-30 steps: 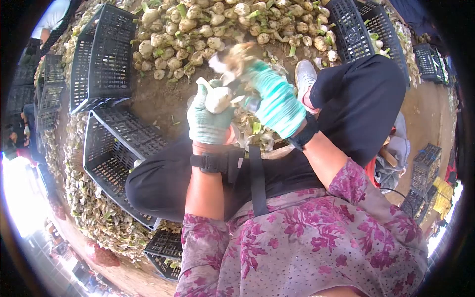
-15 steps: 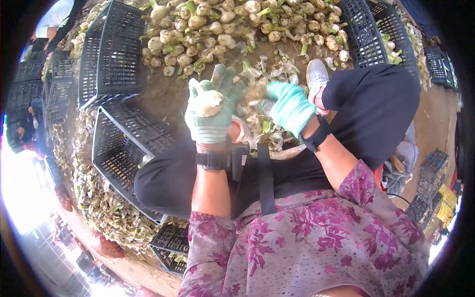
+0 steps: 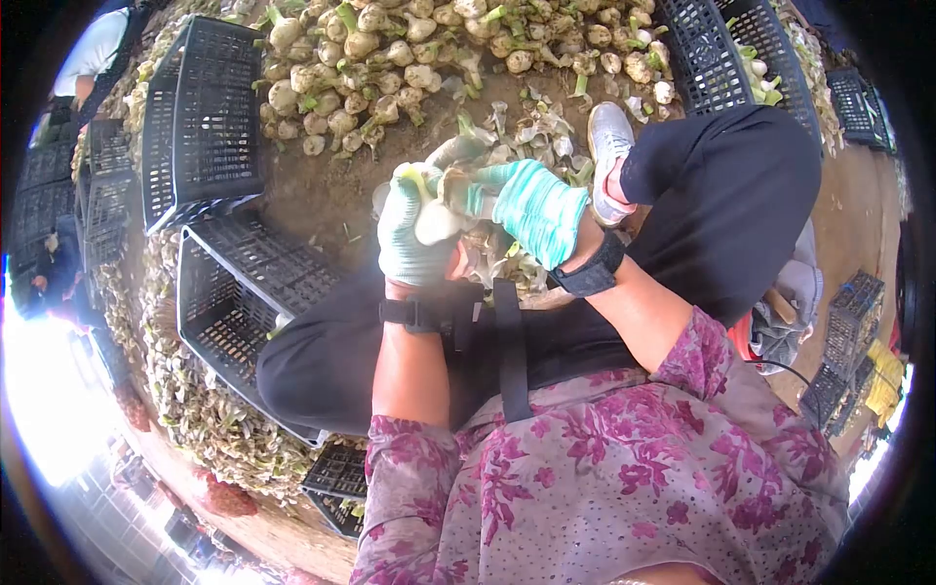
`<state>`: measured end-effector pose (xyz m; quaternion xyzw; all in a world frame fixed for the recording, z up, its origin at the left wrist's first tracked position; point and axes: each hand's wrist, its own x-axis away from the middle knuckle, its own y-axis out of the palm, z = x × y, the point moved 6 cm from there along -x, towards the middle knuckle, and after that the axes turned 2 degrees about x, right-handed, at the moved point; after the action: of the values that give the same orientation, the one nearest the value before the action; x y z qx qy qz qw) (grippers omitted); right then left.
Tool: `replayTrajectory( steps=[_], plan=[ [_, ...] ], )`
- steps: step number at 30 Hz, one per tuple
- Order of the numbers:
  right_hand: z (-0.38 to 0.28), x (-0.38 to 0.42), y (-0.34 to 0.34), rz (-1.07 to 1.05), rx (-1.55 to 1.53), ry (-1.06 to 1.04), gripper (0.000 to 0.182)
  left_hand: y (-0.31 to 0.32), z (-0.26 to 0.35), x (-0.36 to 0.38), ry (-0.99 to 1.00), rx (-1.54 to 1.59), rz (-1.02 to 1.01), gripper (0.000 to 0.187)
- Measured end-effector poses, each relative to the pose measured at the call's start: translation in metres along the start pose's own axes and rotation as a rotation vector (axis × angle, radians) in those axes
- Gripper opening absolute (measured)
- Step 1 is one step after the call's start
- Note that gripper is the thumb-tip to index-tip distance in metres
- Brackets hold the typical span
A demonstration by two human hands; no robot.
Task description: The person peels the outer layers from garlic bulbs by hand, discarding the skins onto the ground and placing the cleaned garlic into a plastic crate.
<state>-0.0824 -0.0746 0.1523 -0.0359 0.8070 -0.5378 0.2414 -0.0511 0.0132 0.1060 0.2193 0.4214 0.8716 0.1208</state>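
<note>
My left hand (image 3: 414,239), in a pale green knit glove, is closed round a whitish garlic bulb (image 3: 436,224). My right hand (image 3: 531,210), in a striped green glove, meets the bulb from the right. Its fingers are bent and pressed together at the bulb's upper side, and what they pinch there is hidden. Loose garlic skins (image 3: 536,132) lie on the ground beyond the hands and between my legs. A large heap of untrimmed garlic bulbs (image 3: 390,73), some with green stem stubs, lies farther ahead.
Black plastic crates stand at the left: one upright (image 3: 205,122), one tipped near my knee (image 3: 234,292). Another crate (image 3: 707,58) holding garlic is at the upper right. My shoe (image 3: 610,156) rests beside the skins. Peelings (image 3: 195,390) cover the ground at far left.
My right hand has moved left from over the skins to the garlic bulb. The left hand has turned, its fingers now wrapped round the bulb. The view has shifted slightly.
</note>
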Motion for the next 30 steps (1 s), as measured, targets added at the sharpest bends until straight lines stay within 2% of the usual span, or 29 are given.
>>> replayTrajectory(
  steps=[1, 3, 7, 10, 13, 14, 15, 16, 18, 19, 20, 22, 23, 24, 25, 26, 27, 28, 29, 30],
  plan=[
    [0.0, -0.001, -0.001, -0.001, 0.001, -0.001, 0.021, 0.003, 0.003, 0.002, 0.047, -0.029, -0.018, 0.035],
    [0.016, -0.001, 0.011, -0.21, -0.881, 0.525, 0.024, 0.0, 0.003, 0.001, 0.045, 0.013, -0.06, 0.035],
    [0.011, 0.002, 0.018, -0.293, -0.927, 0.519, 0.021, -0.015, 0.001, 0.0, 0.057, 0.068, -0.135, 0.034],
    [0.008, 0.001, 0.013, -0.188, -0.935, 0.442, 0.021, -0.004, 0.005, 0.002, 0.138, 0.088, -0.091, 0.035],
    [0.01, 0.005, 0.02, -0.298, -1.001, 0.553, 0.021, -0.012, 0.006, 0.001, 0.102, 0.078, -0.171, 0.041],
    [0.008, 0.002, 0.011, -0.215, -0.806, 0.42, 0.023, -0.014, 0.004, 0.001, 0.104, 0.078, -0.177, 0.041],
    [0.004, 0.0, 0.003, -0.132, -0.611, 0.285, 0.024, -0.022, 0.004, 0.001, 0.112, 0.107, -0.076, 0.038],
    [0.006, 0.006, 0.011, -0.125, -0.609, 0.277, 0.024, -0.03, 0.006, 0.001, 0.122, 0.134, 0.026, 0.035],
    [0.016, 0.018, 0.026, -0.197, -0.665, 0.519, 0.025, -0.011, 0.016, 0.001, 0.134, 0.217, -0.015, 0.037],
    [0.022, 0.041, 0.041, -0.31, -1.172, 0.961, 0.026, -0.009, 0.021, -0.001, 0.155, 0.349, -0.038, 0.04],
    [0.02, 0.041, 0.032, -0.319, -1.21, 1.095, 0.025, -0.009, 0.026, -0.002, 0.177, 0.481, -0.06, 0.043],
    [0.033, 0.039, 0.048, -0.255, -0.758, 0.507, 0.027, -0.012, 0.029, -0.004, 0.141, 0.43, -0.128, 0.049],
    [0.028, 0.025, 0.03, -0.24, -0.899, 0.813, 0.031, -0.02, 0.026, -0.006, 0.141, 0.475, -0.108, 0.05],
    [0.022, 0.021, 0.027, -0.236, -0.899, 0.813, 0.031, -0.014, 0.026, -0.007, 0.136, 0.522, -0.089, 0.052],
    [0.016, 0.011, 0.01, -0.09, -0.693, 0.591, 0.037, -0.018, 0.02, -0.005, 0.14, 0.413, 0.151, 0.049],
    [0.006, 0.002, -0.008, 0.049, -0.478, 0.367, 0.042, -0.016, 0.016, -0.003, 0.137, 0.414, 0.143, 0.049],
    [0.008, -0.002, 0.001, -0.13, -0.641, 0.514, 0.047, -0.018, 0.009, -0.002, 0.056, 0.184, 0.162, 0.047],
    [0.006, -0.004, 0.006, -0.07, -0.58, 0.413, 0.045, -0.024, 0.001, -0.002, -0.018, -0.047, 0.184, 0.044],
    [0.011, -0.004, 0.016, -0.109, -0.804, 0.57, 0.043, -0.032, -0.017, -0.005, -0.057, 0.048, 0.176, 0.04],
    [0.016, -0.003, 0.027, -0.152, -1.029, 0.726, 0.04, -0.024, -0.022, -0.012, -0.061, -0.021, 0.068, 0.038]
  ],
)
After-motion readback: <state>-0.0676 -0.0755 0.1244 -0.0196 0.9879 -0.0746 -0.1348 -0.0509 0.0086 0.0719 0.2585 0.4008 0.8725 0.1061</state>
